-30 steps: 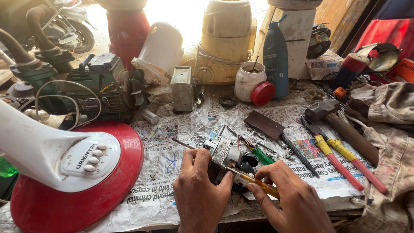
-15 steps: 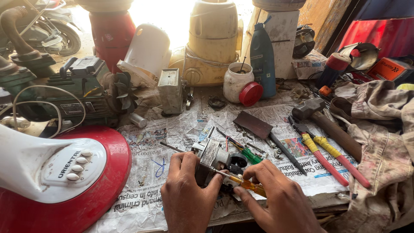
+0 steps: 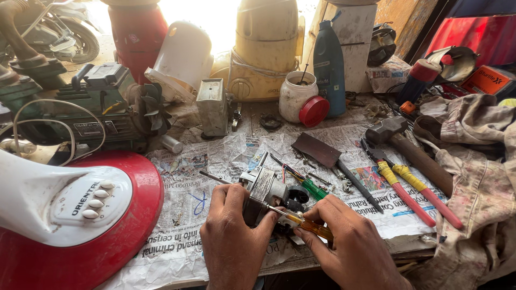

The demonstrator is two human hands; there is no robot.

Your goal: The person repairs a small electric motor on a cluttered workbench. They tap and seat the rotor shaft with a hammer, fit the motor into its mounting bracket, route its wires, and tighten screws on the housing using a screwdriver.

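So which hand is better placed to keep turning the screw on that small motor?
Probably the right hand: it already grips the screwdriver, whose shaft points into the motor. The left hand is wrapped around the motor, steadying it on the newspaper.

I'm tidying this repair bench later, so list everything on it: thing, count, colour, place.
small motor: 1, grey metal, centre, on newspaper
screwdriver: 1, amber handle, tip at motor
green screwdriver: 1, right of motor
fan base: 1, red and white, left
pliers: 1, red and yellow grips, right
hammer: 1, wooden handle, right
bottle: 1, blue, back
jar: 1, white, red lid beside
left hand: grips motor
right hand: holds screwdriver
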